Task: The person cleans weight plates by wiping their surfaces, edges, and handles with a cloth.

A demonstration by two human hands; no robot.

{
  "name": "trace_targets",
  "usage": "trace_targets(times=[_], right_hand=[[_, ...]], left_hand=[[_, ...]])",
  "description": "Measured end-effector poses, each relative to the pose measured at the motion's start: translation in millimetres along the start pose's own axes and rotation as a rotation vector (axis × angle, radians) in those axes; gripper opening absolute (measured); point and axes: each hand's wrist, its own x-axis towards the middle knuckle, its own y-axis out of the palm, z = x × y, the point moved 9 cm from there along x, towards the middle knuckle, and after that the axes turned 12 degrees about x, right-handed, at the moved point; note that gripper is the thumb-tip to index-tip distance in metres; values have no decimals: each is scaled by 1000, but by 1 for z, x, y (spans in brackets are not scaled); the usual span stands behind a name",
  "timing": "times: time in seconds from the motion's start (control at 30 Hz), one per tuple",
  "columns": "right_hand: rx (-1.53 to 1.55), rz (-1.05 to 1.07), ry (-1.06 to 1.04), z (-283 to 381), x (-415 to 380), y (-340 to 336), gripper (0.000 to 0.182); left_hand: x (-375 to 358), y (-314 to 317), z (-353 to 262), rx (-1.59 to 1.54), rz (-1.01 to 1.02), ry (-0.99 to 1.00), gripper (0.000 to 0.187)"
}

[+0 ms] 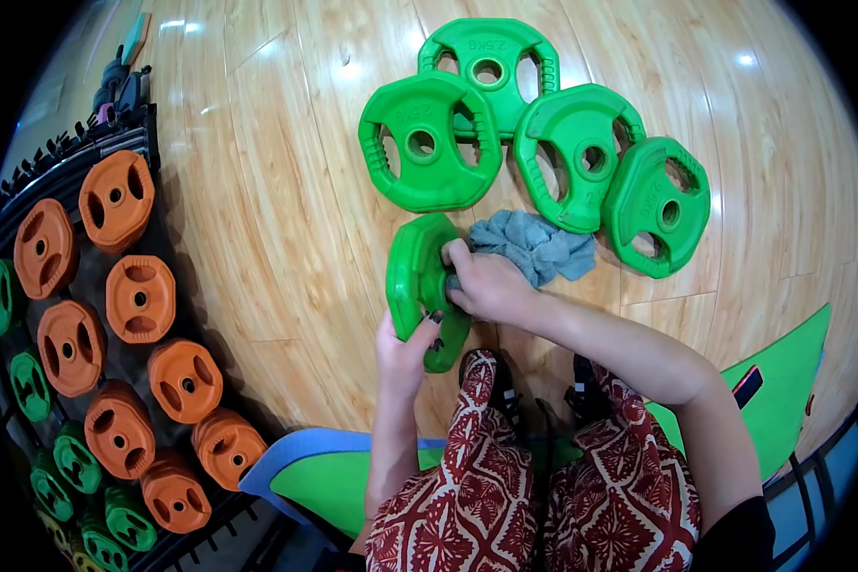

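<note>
A green weight plate (407, 272) is held tilted above the wooden floor, in front of my knees. My left hand (409, 345) grips its lower edge, with the thumb on the face. At the plate's right side is my right hand (486, 284), its fingers bent in toward the centre; whether they pinch anything there is hidden. A crumpled grey-blue cloth (534, 246) lies on the floor just beyond my right hand. Several more green plates (429, 176) lie farther forward, some overlapping.
Racks at the left hold several orange plates (140, 298) and smaller green plates (30, 386). A green mat (782, 381) with a phone (747, 386) on it lies at the right. Wooden floor (286, 191) spreads around the plates.
</note>
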Motion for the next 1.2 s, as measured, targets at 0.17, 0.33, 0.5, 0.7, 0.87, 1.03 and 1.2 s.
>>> trace_targets(times=[0.17,0.33,0.5,0.7,0.87,1.03,1.2], right_hand=[[209,96,126,-16,-8,-8,32],[622,-51,167,-14,-17,-11,32],[673,-28,159,6,-25,0,29],[300,-40,136,8,-7,6,21],[135,-101,137,11,-11,1,27],[-1,-65,285,5,-2,-7,43],[-111,-15,371,-3,2,-12,44]], left_hand=[[4,-11,8,-46,-3,11,7],[7,-28,16,-48,-74,-15,7],[9,-41,23,-63,-134,-27,9],[8,-37,23,-88,-114,-30,8],[6,-28,14,-60,-75,-14,8],[1,-14,9,-37,-48,-5,9],[-3,4,3,15,-26,2,12]])
